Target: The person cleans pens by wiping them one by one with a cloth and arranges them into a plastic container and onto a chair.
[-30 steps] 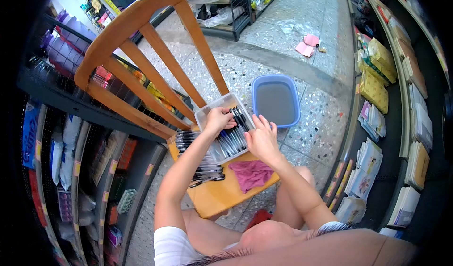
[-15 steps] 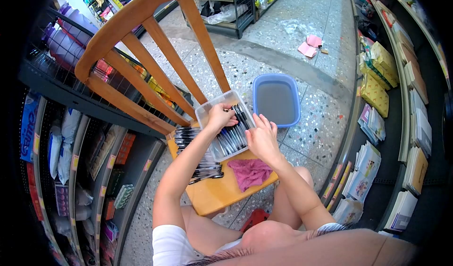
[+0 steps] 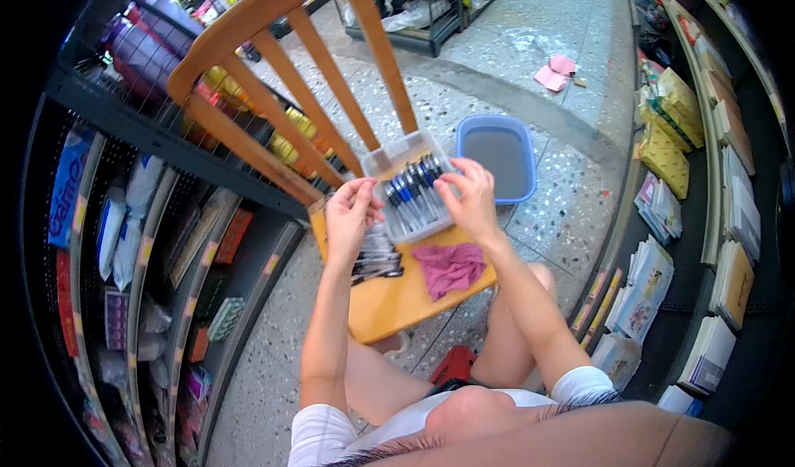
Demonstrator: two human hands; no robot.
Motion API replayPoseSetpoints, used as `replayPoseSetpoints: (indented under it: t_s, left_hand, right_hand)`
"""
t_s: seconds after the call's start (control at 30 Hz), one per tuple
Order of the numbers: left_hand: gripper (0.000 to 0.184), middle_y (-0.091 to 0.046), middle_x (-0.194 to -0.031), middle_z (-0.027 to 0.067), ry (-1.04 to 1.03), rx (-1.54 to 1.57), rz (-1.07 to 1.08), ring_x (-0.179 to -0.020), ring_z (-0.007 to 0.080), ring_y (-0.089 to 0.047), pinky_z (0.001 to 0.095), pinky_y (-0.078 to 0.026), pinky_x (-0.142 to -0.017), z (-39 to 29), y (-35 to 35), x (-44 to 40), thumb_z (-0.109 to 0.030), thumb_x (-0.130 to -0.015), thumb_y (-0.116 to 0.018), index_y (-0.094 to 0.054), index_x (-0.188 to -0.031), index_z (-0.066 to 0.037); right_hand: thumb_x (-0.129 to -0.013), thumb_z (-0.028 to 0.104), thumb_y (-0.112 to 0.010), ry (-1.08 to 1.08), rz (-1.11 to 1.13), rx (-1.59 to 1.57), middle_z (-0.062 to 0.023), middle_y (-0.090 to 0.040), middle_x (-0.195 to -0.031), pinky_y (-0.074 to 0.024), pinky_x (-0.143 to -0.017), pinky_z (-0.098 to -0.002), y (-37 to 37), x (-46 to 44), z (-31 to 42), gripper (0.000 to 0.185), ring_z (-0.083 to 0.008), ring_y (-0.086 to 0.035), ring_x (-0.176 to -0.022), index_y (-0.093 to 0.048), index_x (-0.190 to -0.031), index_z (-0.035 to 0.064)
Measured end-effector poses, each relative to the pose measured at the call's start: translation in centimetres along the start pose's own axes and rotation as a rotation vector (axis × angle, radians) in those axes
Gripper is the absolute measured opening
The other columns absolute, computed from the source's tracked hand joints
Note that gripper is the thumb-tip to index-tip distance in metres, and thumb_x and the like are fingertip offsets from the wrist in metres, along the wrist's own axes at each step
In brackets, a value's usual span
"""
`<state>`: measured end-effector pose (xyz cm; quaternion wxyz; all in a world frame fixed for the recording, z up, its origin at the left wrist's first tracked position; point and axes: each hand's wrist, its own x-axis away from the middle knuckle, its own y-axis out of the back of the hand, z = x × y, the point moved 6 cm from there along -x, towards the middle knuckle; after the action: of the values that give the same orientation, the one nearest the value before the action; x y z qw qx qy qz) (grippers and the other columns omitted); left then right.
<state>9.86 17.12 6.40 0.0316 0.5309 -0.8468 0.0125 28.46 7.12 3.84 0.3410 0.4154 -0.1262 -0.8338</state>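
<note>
Flanking one box [image 3: 389, 153] of pens [image 3: 411, 194]: one left hand [image 3: 351, 215], one right hand [image 3: 469, 197]

One chair [image 3: 389, 308]; one box [image 3: 389, 154]; one cloth [image 3: 448, 269]; one basin [image 3: 531, 169].

A pink paper [image 3: 556, 72] lies on the gray, spotty floor [image 3: 575, 156], and a black rack [image 3: 435, 38] behind it holds see-through bags [image 3: 418, 14]. On the left, one shelf [image 3: 141, 276] has a blue pack [image 3: 70, 190], white bags [image 3: 128, 243], an orange box [image 3: 234, 237] and a green pack [image 3: 225, 318], and big purple things [image 3: 142, 49] sit behind wire bars [image 3: 153, 103] above it. On the right, another shelf [image 3: 714, 219] holds yellow packs [image 3: 665, 156] and lots of thin books [image 3: 710, 355].
</note>
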Motion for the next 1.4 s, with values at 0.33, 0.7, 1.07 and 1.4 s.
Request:
replayPoseSetpoints:
  t_s: [0.33, 0.7, 1.07, 1.4]
  left_hand:
    - [0.04, -0.055, -0.059, 0.002, 0.201, 0.043, -0.274, -0.045, 0.0067, -0.048, 0.0179, -0.036, -0.042, 8.1, 9.4, 8.6, -0.039, -0.092, -0.048, -0.058, -0.074, -0.004]
    - [0.03, -0.06, -0.071, 0.0015, 0.211, -0.117, -0.232, -0.059, 0.0068, -0.056, 0.0181, -0.038, -0.05, 11.1, 13.9, 12.7, -0.031, -0.094, -0.045, -0.059, -0.098, -0.005]
    - [0.02, -0.06, -0.072, 0.0027, 0.104, -0.109, -0.316, -0.061, 0.0077, -0.056, 0.0204, -0.042, -0.05, 11.0, 14.3, 12.8, -0.02, -0.087, -0.058, -0.057, -0.095, -0.002]
    - [0.021, -0.063, -0.089, 0.0084, 0.057, 0.245, -0.13, -0.08, 0.0155, -0.063, 0.0254, -0.051, -0.07, 9.6, 7.5, 11.9, -0.013, -0.086, -0.06, -0.052, -0.101, -0.002]
  right_hand:
    - [-0.067, 0.008, -0.068, 0.55, 0.025, -0.184, -0.0067, -0.057, -0.09, -0.0458, -0.077, -0.0335, -1.2, 5.3, 11.4, 0.019, -0.0256, -0.054, -0.093, -0.061, -0.084, 0.005]
    - [-0.072, 0.012, -0.052, 0.56, 0.502, 0.183, -0.0046, -0.052, -0.085, -0.0418, -0.074, -0.0315, -10.7, 14.2, 10.5, 0.016, -0.0203, -0.05, -0.089, -0.06, -0.085, 0.0058]
    - [-0.072, 0.007, -0.058, 0.32, 0.429, -0.015, -0.0073, -0.054, -0.079, -0.044, -0.068, -0.035, -9.8, 13.7, 10.1, 0.004, -0.0241, -0.055, -0.078, -0.057, -0.076, 0.0046]
    - [-0.073, 0.008, -0.064, -0.15, 0.593, -0.434, -0.0098, -0.058, -0.07, -0.0447, -0.055, -0.0284, -6.7, 14.1, 9.3, 0.011, -0.0161, -0.055, -0.058, -0.061, -0.081, 0.0003]
